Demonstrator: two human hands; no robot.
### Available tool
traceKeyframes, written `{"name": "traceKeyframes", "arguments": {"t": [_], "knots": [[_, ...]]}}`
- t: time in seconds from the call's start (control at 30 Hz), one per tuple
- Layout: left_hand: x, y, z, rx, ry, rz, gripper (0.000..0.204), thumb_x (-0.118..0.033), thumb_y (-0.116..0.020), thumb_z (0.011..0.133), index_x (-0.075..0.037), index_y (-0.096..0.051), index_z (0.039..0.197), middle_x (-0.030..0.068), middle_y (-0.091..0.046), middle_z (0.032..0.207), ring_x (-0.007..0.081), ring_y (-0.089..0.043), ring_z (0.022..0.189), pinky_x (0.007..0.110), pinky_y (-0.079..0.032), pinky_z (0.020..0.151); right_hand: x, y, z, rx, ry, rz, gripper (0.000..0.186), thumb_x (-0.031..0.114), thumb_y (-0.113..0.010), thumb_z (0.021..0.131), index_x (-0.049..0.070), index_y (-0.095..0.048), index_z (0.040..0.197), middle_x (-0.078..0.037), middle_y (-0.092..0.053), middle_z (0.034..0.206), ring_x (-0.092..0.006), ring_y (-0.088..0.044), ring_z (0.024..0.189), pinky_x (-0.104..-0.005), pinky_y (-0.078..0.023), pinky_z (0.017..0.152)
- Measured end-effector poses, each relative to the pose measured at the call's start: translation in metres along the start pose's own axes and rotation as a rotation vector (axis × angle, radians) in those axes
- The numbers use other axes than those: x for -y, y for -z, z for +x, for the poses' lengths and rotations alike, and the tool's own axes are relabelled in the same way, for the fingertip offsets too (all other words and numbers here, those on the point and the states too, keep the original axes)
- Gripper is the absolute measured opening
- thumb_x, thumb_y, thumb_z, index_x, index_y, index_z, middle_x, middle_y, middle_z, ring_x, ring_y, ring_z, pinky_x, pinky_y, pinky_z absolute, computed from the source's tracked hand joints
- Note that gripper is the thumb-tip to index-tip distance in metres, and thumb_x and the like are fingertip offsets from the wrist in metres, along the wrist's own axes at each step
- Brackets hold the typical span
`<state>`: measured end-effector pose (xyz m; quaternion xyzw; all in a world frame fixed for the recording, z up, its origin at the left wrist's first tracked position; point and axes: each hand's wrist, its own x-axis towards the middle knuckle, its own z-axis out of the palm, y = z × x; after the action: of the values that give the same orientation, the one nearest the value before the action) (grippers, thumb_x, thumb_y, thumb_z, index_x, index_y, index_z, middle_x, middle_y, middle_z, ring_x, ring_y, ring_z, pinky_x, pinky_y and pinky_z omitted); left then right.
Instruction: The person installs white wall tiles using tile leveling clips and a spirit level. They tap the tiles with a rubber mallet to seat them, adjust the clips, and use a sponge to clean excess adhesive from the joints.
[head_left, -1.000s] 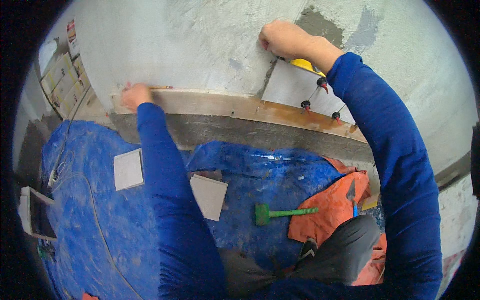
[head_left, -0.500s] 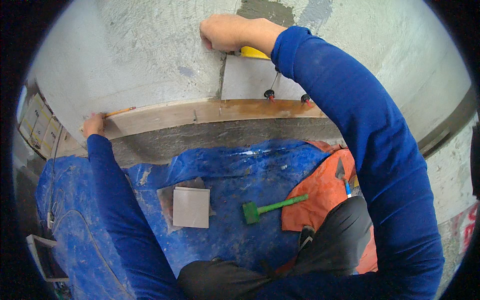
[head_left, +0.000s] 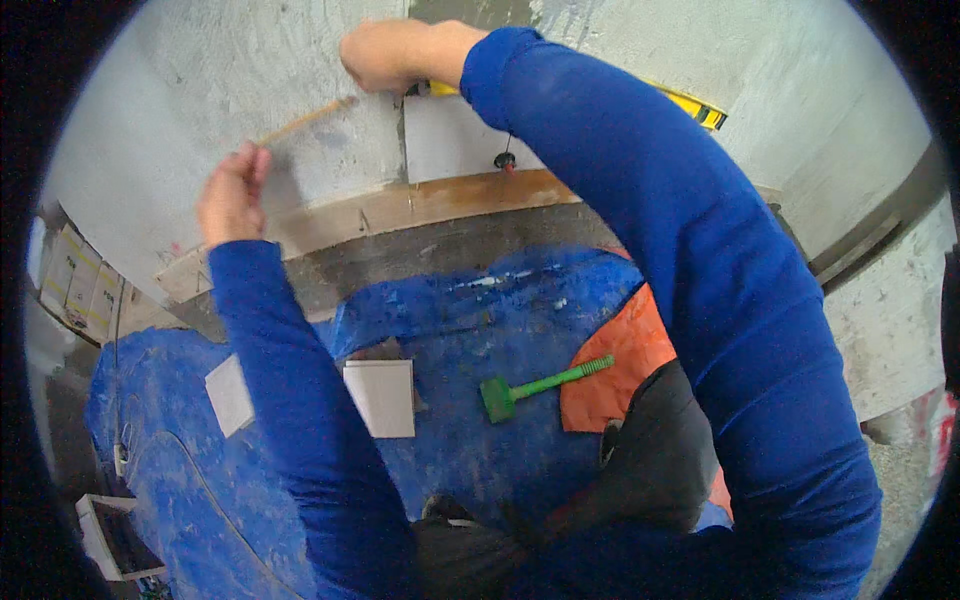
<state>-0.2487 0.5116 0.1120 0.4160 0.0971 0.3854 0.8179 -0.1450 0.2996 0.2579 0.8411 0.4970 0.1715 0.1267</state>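
Note:
My left hand [head_left: 232,195] is raised in front of the rough wall, its fingers pinching a pencil [head_left: 305,121] that slants up to the right. My right hand [head_left: 385,55] is higher on the wall, closed, by the left end of a yellow spirit level [head_left: 700,108]. What its fingers grip is hidden. The level lies along the top of a pale wall tile [head_left: 450,140], partly behind my right sleeve. Under the tile runs a wooden batten [head_left: 440,203] across the wall. A small black and red fitting [head_left: 505,161] sits at the tile's lower edge.
A blue tarp [head_left: 450,300] covers the floor, with stacked square tiles [head_left: 380,400], another tile [head_left: 230,395] and a green mallet [head_left: 497,398] on it. Orange sheeting [head_left: 600,390] lies by my knee. A cable [head_left: 205,490] crosses the tarp; boxes [head_left: 75,280] stand far left.
My left hand has lifted off the batten's left end and moved up and right with the pencil. My right hand stays by the level. The whole view has shifted, uncovering the level's right end.

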Motion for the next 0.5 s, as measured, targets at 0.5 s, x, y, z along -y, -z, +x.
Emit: {"name": "traceKeyframes", "arguments": {"t": [0.5], "knots": [[0.083, -0.043, -0.026, -0.085, 0.089, -0.216, 0.038, 0.007, -0.063, 0.093, 0.02, -0.047, 0.125, 0.0232, -0.061, 0.116, 0.0282, -0.069, 0.1, 0.027, -0.066, 0.081, -0.009, -0.014, 0.008, -0.11, 0.052, -0.009, 0.018, 0.003, -0.067, 0.073, -0.002, -0.075, 0.088, -0.027, -0.071, 0.095, -0.0414, -0.071, 0.093, -0.0477, -0.057, 0.078]]}}
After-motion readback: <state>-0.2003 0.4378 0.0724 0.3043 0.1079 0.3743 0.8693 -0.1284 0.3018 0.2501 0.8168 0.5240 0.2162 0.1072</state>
